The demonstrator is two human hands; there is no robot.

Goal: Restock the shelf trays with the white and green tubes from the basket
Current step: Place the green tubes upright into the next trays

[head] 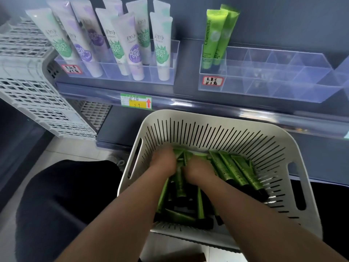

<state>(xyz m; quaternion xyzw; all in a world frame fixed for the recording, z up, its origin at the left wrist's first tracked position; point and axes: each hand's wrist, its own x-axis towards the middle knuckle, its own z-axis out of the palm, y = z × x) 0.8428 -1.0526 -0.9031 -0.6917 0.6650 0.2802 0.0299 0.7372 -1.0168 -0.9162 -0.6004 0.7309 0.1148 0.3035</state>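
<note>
In the basket (207,133), green tubes (236,171) beneath both hands' fingers (160,154).

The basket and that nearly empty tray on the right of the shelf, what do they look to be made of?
The basket looks like moulded matt plastic, off-white: one smooth piece with cut slots and handle holes. The tray on the right looks like clear acrylic or a similar hard plastic: see-through walls and dividers with bright, sharp edges. It could be glass, though that seems less likely.
</note>
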